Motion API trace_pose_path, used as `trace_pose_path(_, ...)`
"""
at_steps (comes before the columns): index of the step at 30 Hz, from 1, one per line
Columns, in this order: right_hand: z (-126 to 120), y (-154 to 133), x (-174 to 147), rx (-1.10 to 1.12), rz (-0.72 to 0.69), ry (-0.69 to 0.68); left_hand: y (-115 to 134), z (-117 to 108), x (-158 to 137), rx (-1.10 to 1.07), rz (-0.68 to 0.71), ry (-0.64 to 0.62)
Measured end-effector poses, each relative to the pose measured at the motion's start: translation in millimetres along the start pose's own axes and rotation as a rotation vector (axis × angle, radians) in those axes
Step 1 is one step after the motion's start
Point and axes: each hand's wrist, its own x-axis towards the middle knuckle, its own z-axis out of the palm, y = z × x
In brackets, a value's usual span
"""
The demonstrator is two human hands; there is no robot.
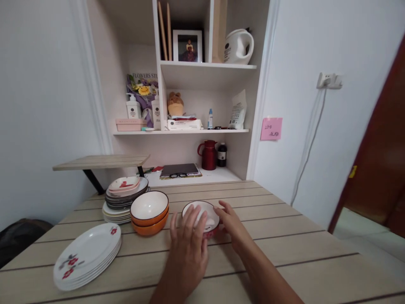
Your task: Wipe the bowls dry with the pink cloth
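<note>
The left hand (190, 238) and right hand (230, 221) are held, unclenched, at either side of the red bowl (209, 208) on the desk (303, 261); whether it is gripped cannot be told. The bowl is apparently being positioned, and an even two-sided hold seems called for next. Its near wall is partly hidden by the left hand, and both forearms (265, 266) are cut off below.

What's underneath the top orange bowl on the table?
The top orange bowl is nested in a lower orange bowl, whose outer wall shows above the slatted table. The lower bowl's inside is covered, so anything else in there can't be seen.
</note>
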Motion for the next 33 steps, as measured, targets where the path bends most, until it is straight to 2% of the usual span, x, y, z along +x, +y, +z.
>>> trace_pose_path(2,2,5,1,-0.022,0.008,-0.056,1,5,-2,0.021,0.016,-0.114)
trace_pose_path(6,11,16,3,-0.064,-0.019,-0.181,-2,23,-12,0.074,-0.065,-0.303)
trace_pose_path(9,18,22,5,-0.113,-0.053,-0.201,-3,32,-18,0.165,-0.135,-0.274)
trace_pose_path(14,20,27,6,-0.175,-0.104,-0.141,-1,36,-19,0.25,-0.248,-0.247)
trace_pose_path(19,22,27,-1,-0.168,-0.17,-0.121,-8,38,-26,0.272,-0.159,-0.379)
trace_pose_path(22,25,22,-9,-0.125,-0.2,-0.161,-12,40,-31,0.291,-0.155,-0.448)
trace_pose_path(24,28,16,-16,-0.048,-0.135,-0.227,-13,39,-32,0.268,-0.143,-0.45)
trace_pose_path(26,30,9,-24,0.05,0.002,-0.303,-14,36,-30,0.201,-0.099,-0.448)
trace_pose_path(29,31,1,-34,0.167,0.164,-0.341,-18,32,-25,0.118,-0.031,-0.457)
trace_pose_path(33,31,-4,-43,0.398,0.222,-0.355,-23,34,-22,0.086,0.024,-0.419)
